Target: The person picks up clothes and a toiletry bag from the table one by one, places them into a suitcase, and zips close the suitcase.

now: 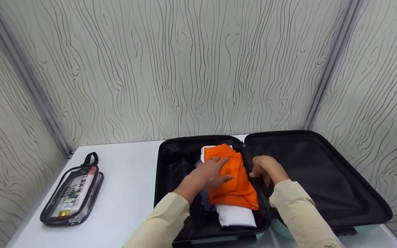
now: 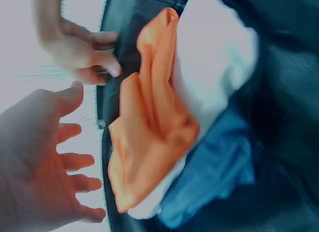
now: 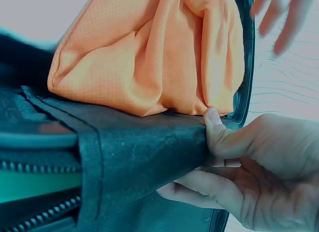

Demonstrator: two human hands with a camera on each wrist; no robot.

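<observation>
An open suitcase point(image 1: 173, 172) with black lining holds a folded orange garment point(image 1: 234, 194), lying over white cloth point(image 1: 237, 216) and blue cloth point(image 2: 212, 174). Above the orange garment hovers my left hand point(image 1: 203, 176), fingers spread and nothing in its grasp. At the hinge between the two suitcase halves, my right hand point(image 3: 271, 167) pinches the black fabric strip point(image 3: 144, 152), thumb on top and fingers beneath. The thumb tip comes right beside the orange garment's edge in the right wrist view. Part of the blue cloth is hidden under the pile.
The suitcase's other half point(image 1: 319, 182) lies open on the right, its black lining facing up. A clear toiletry bag point(image 1: 72, 196) with black trim and several items inside lies on the white table point(image 1: 126, 179) at the left. Patterned wall panels point(image 1: 184, 69) stand behind and at both sides.
</observation>
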